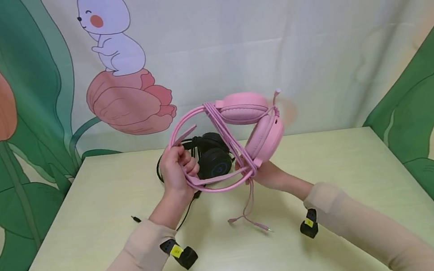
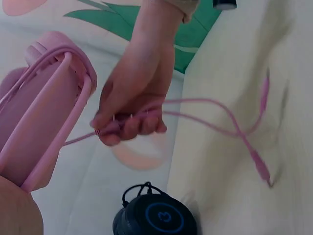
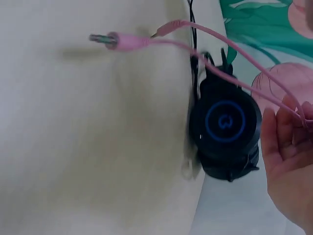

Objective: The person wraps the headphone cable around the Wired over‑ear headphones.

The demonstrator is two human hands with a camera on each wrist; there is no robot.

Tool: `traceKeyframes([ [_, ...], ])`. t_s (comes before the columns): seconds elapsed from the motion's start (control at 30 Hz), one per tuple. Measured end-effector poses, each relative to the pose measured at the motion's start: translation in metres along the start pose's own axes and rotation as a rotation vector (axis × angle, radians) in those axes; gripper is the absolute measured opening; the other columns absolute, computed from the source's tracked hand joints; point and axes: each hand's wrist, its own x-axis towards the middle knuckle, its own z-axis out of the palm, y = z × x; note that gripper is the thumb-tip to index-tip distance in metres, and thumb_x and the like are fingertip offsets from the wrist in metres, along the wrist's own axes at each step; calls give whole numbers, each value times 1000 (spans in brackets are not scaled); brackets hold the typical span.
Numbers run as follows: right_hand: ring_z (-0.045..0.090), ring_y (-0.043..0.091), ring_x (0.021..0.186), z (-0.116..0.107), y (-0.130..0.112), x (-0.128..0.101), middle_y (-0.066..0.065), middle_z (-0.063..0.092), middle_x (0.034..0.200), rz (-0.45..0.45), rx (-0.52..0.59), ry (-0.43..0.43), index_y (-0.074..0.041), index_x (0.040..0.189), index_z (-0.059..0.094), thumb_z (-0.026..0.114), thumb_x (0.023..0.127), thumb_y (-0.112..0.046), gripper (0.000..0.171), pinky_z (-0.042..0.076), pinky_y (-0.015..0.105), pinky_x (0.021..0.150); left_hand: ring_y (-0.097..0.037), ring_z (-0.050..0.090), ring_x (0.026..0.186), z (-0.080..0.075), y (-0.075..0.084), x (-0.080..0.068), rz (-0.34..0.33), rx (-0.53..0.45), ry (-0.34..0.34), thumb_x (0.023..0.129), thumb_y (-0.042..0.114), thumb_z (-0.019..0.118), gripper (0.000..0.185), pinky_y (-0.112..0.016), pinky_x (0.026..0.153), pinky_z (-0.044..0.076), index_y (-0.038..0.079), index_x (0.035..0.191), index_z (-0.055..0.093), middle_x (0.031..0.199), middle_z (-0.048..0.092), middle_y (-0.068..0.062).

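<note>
My left hand (image 1: 175, 170) grips the headband of a pair of pink headphones (image 1: 245, 105), raised above the table. Turns of pink cord are wound across the headphones beside the ear cups. In the left wrist view my right hand (image 2: 139, 93) pinches the headphones' pink cable (image 2: 210, 101) below the ear cups, fingers curled round it. From this hand two loose ends hang down, each with a pink plug (image 3: 128, 41). Part of my right hand is hidden behind the ear cup in the head view.
Black headphones (image 1: 215, 163) with a blue ring on the cup lie at the table's back. Their black cable runs forward, and a small black plug (image 1: 136, 219) lies on the pale table (image 1: 257, 261). Behind the table hangs a printed curtain (image 1: 269, 34).
</note>
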Motion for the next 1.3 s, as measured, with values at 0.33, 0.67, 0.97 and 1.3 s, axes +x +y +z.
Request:
traceKeyframes([
  [0.33, 57, 14, 61, 15, -2, -3, 6, 52, 72, 327, -77, 47, 5, 109, 51, 35, 98, -9, 24, 53, 32, 66, -4, 24, 35, -12, -6, 6, 56, 60, 150, 85, 4, 35, 15, -17, 35, 18, 13, 74, 37, 49, 26, 5],
  [0.67, 54, 14, 64, 22, -9, -17, 3, 52, 69, 347, -169, -123, -3, 107, 58, 40, 99, -21, 26, 52, 32, 67, -7, 22, 38, -20, 3, 10, 134, 125, 243, 84, 4, 37, 16, -19, 35, 18, 13, 71, 35, 50, 27, 5],
  [0.97, 46, 4, 53, 10, -32, -25, -5, 53, 67, 202, -568, -206, -10, 97, 58, 43, 95, -10, 15, 39, 19, 46, -7, 22, 37, -26, 4, 11, 129, 152, 318, 84, 5, 41, 16, -19, 35, 19, 13, 71, 37, 48, 29, 5],
  [1.3, 48, 3, 63, 1, -52, -32, -7, 56, 78, -7, -991, -167, -15, 86, 66, 59, 89, -17, 8, 41, 17, 53, -7, 26, 36, -29, -2, 6, 108, 215, 291, 88, 7, 42, 13, -18, 34, 22, 13, 77, 40, 49, 30, 5],
])
